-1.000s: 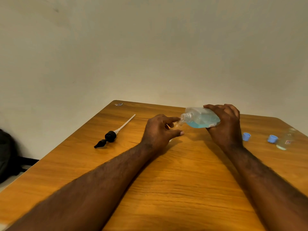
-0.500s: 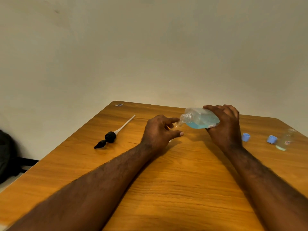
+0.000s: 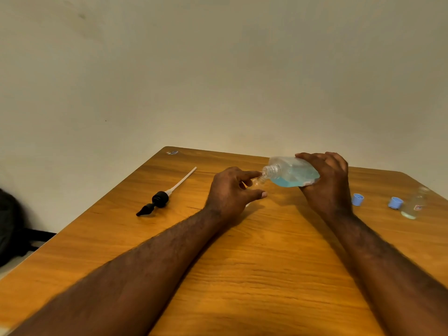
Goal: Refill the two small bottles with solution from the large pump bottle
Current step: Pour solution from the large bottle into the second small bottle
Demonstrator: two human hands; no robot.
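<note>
My right hand (image 3: 326, 187) grips the large clear bottle (image 3: 289, 172), tipped on its side with blue solution pooled low and its open neck pointing left. My left hand (image 3: 230, 192) is wrapped around a small clear bottle (image 3: 257, 181); only its mouth shows, right under the large bottle's neck. A second small bottle (image 3: 415, 204) stands uncapped at the far right. Two blue caps (image 3: 357, 199) (image 3: 395, 202) lie beside it. The black pump head with its white tube (image 3: 161, 197) lies on the table to the left.
The wooden table (image 3: 254, 263) ends at a plain wall close behind the hands. A dark bag (image 3: 9, 226) sits on the floor beyond the left edge. A small sticker (image 3: 172, 152) marks the far left corner.
The large bottle's neck has dipped slightly lower toward the small bottle's mouth. Both hands stay in place.
</note>
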